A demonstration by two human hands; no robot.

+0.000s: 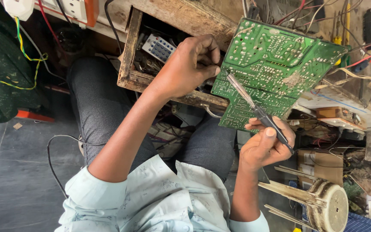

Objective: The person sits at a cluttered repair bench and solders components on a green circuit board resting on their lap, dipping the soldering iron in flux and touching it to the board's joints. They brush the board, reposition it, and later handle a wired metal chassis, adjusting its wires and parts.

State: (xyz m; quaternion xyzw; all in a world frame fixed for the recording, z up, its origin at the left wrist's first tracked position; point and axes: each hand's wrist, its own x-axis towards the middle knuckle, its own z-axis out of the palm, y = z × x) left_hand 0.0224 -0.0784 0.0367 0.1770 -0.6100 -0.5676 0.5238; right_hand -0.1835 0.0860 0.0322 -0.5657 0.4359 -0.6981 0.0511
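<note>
Shirt: pale, nearest the lens, over grey-trousered knees.
Drawer: wooden, open, a remote control lying inside.
Left hand: fingertips pinched on the left edge of the circuit board.
Circuit board: green, solder side up, held tilted above the lap; likely light and stiff but brittle, best gripped by its bare edges, off the joints.
Soldering iron: tip on the board; probably hot, so take the handle only.
Right hand: closed around that dark handle.
Worktop: cluttered with wires.
</note>
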